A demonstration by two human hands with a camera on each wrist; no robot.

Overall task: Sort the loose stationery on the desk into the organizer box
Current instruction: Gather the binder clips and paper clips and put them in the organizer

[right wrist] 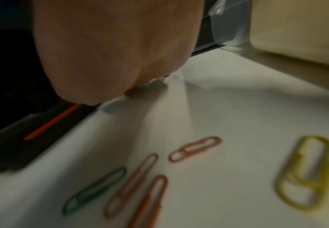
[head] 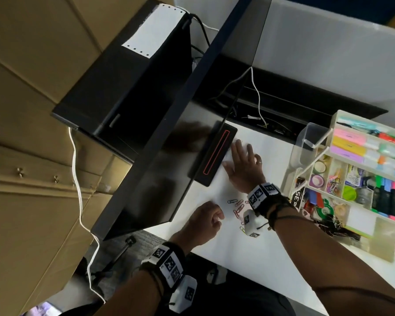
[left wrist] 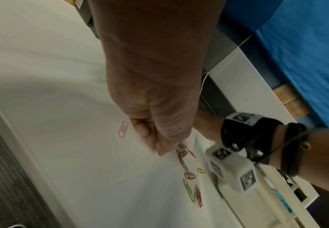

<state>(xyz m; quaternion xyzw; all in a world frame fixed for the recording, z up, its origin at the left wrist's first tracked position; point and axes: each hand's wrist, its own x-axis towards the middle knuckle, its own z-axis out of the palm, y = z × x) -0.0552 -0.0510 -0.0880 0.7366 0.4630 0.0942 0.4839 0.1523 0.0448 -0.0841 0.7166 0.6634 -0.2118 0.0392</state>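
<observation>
We judge the sorting to be well along. The cream plastic organizer box (head: 360,244) already holds pastel sticky-note pads, tape rolls, highlighters and a compartment of coloured clips. What is left, as far as we can see, is a loose scatter of coloured wire paper clips (head: 237,207) on the white desk top (head: 271,258), just beside the organizer's near wall; in the left wrist view one pink clip (left wrist: 123,129) lies apart from the rest.

Our right hand (head: 243,166) lies flat on the desk beyond the clips, fingers spread and straight, grasping nothing. Our left hand (head: 204,221) sits on the far side of the clips from the organizer, fingers curled inward with thumb against them; whether it pinches a clip we cannot tell.

A black monitor (head: 180,133) on its black base with a red outline (head: 214,153) stands well apart from the organizer, past the right hand. A clear plastic cup (head: 310,137) touches the organizer's far corner. Our right wrist hangs over some clips and may hinder picking them.
</observation>
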